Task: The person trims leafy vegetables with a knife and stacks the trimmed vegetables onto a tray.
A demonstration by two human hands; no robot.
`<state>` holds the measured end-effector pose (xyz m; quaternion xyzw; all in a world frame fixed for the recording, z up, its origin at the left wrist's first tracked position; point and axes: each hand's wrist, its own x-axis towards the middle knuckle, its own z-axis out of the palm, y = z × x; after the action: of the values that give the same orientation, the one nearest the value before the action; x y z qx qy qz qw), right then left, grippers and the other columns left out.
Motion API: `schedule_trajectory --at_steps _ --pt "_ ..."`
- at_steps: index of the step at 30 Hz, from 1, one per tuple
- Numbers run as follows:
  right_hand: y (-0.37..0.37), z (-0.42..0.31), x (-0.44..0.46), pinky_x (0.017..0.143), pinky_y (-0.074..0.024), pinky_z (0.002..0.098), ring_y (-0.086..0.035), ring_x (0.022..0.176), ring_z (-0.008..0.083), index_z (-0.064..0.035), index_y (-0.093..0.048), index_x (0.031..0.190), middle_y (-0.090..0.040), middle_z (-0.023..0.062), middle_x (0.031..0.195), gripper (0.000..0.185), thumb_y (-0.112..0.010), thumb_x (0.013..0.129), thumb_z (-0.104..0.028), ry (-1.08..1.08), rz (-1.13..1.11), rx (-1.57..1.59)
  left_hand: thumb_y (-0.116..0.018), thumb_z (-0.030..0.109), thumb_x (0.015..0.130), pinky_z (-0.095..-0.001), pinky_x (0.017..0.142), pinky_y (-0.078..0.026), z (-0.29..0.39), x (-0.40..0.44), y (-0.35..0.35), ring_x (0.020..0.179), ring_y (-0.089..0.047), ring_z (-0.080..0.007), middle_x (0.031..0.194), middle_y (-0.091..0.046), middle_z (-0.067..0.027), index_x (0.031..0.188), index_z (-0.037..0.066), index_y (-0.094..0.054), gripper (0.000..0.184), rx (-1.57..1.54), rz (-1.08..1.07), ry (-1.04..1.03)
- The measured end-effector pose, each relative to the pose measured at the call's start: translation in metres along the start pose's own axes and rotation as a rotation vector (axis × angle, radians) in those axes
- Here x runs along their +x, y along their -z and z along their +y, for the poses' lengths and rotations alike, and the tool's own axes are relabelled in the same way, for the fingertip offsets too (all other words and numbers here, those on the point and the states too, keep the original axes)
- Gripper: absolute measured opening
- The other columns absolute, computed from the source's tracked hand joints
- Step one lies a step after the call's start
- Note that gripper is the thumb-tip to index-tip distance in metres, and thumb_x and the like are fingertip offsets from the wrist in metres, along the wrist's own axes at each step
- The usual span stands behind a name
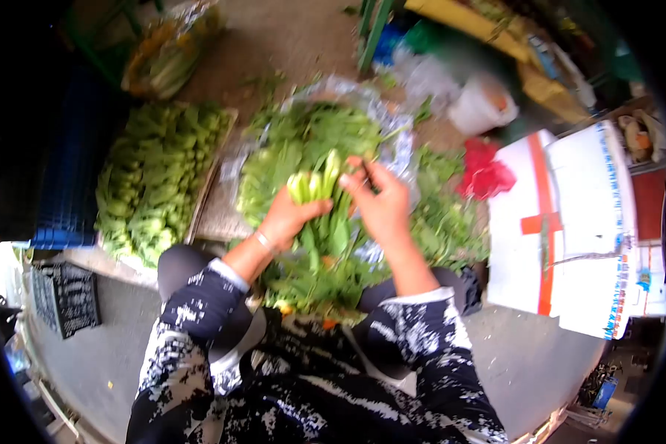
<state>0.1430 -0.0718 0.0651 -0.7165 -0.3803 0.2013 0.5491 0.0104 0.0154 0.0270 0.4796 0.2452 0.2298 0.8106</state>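
My left hand (292, 217) is closed around a bunch of leafy greens (314, 185), pale cut stems up and leaves hanging down. Close to the right side of the stems, my right hand (383, 196) has its thumb and fingers bent together. A small dark thing (364, 175) shows between those fingers, too small to name. Under both hands, a heap of loose greens (325, 126) lies on a clear printed plastic sheet (394, 133).
Left of the heap stands a tray of neatly stacked greens (163, 170), beside blue crates (70, 163). Loose leaves (444, 222) and a red bag (487, 172) lie to the right, near a white box (514, 229) with orange tape. A white bucket (481, 107) stands behind.
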Motion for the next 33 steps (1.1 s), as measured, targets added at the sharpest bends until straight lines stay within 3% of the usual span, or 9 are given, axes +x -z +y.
schedule_trajectory --at_steps 4,6,8,10,18,22,27,31,33 --pt "-0.004 0.017 -0.002 0.068 -0.0487 0.0316 -0.063 0.08 0.026 -0.0023 -0.061 0.096 -0.064 0.0138 0.086 0.027 -0.065 0.075 -0.019 0.093 0.039 -0.168 -0.069 -0.001 0.067 -0.0249 0.069 -0.045 -0.014 0.01 0.011 0.075 -0.052 -0.0088 0.084 -0.056 0.0014 0.095 0.005 -0.052 0.033 0.141 0.044 -0.049" --pt "-0.004 0.007 -0.005 0.072 -0.0466 0.0258 -0.06 0.08 0.012 0.0014 -0.059 0.096 -0.065 0.0093 0.087 0.024 -0.064 0.076 -0.011 0.034 0.012 -0.214 -0.068 -0.003 0.067 -0.0237 0.066 -0.045 -0.019 0.012 0.013 0.072 -0.052 -0.0081 0.081 -0.056 0.0018 0.092 0.005 -0.052 0.031 0.099 0.019 -0.062" --pt "0.0 0.007 -0.006 0.067 -0.0444 0.0259 -0.055 0.073 0.0107 0.0009 -0.053 0.092 -0.06 0.0075 0.078 0.02 -0.059 0.077 -0.012 0.027 -0.044 -0.128 -0.068 -0.004 0.067 -0.0229 0.064 -0.045 -0.012 0.011 0.008 0.07 -0.053 -0.0078 0.081 -0.056 0.0018 0.093 0.005 -0.051 0.032 0.089 0.017 -0.042" --pt "0.0 0.011 -0.007 0.063 -0.0468 0.0314 -0.062 0.072 0.0252 -0.0018 -0.053 0.093 -0.062 0.0126 0.077 0.022 -0.058 0.077 -0.017 0.049 -0.033 -0.125 -0.068 -0.004 0.067 -0.0237 0.065 -0.046 -0.011 0.011 0.01 0.073 -0.055 -0.0083 0.082 -0.057 0.0011 0.097 0.004 -0.05 0.035 0.094 -0.004 0.004" --pt "-0.002 0.02 -0.017 0.062 -0.0464 0.029 -0.06 0.067 0.0198 -0.0044 -0.057 0.094 -0.062 0.0123 0.079 0.021 -0.058 0.075 -0.013 -0.04 0.018 -0.186 -0.067 -0.001 0.069 -0.0251 0.072 -0.044 -0.016 0.005 0.019 0.08 -0.054 -0.0102 0.089 -0.059 0.0005 0.1 0.004 -0.055 0.033 0.085 -0.131 0.128" --pt "-0.017 0.037 -0.02 0.057 -0.0408 0.0213 -0.049 0.062 0.0061 0.0 -0.058 0.086 -0.055 -0.0009 0.072 0.011 -0.053 0.078 -0.005 0.052 0.074 0.064 -0.065 0.004 0.072 -0.0262 0.076 -0.042 -0.005 -0.005 0.022 0.085 -0.052 -0.0096 0.097 -0.058 0.0007 0.108 0.004 -0.054 0.037 0.072 -0.262 0.204" --pt "-0.004 0.01 -0.02 0.054 -0.036 0.0191 -0.045 0.059 0.0059 -0.0039 -0.055 0.077 -0.052 -0.001 0.069 0.005 -0.051 0.076 -0.001 -0.088 0.023 0.408 -0.066 0.008 0.074 -0.0275 0.08 -0.042 0.011 -0.011 0.024 0.091 -0.052 -0.012 0.102 -0.057 -0.0007 0.112 0.005 -0.053 0.04 -0.058 -0.254 0.204" --pt "0.022 0.006 -0.029 0.052 -0.0366 0.0196 -0.045 0.056 0.0053 -0.0022 -0.055 0.074 -0.052 -0.0013 0.064 0.006 -0.051 0.072 0.002 0.111 0.052 0.185 -0.067 0.011 0.075 -0.0292 0.077 -0.044 0.007 -0.002 0.034 0.089 -0.053 -0.0127 0.096 -0.058 -0.0024 0.109 0.004 -0.052 0.038 -0.12 -0.245 0.106" --pt "0.03 -0.008 -0.033 0.058 -0.0429 0.0219 -0.054 0.062 0.0102 -0.0026 -0.063 0.094 -0.061 0.0033 0.073 0.023 -0.057 0.072 -0.003 -0.158 -0.086 -0.592 -0.068 0.011 0.073 -0.0281 0.081 -0.043 0.014 -0.007 0.033 0.091 -0.053 -0.0127 0.096 -0.058 -0.0025 0.11 0.004 -0.051 0.041 -0.11 -0.296 0.109"
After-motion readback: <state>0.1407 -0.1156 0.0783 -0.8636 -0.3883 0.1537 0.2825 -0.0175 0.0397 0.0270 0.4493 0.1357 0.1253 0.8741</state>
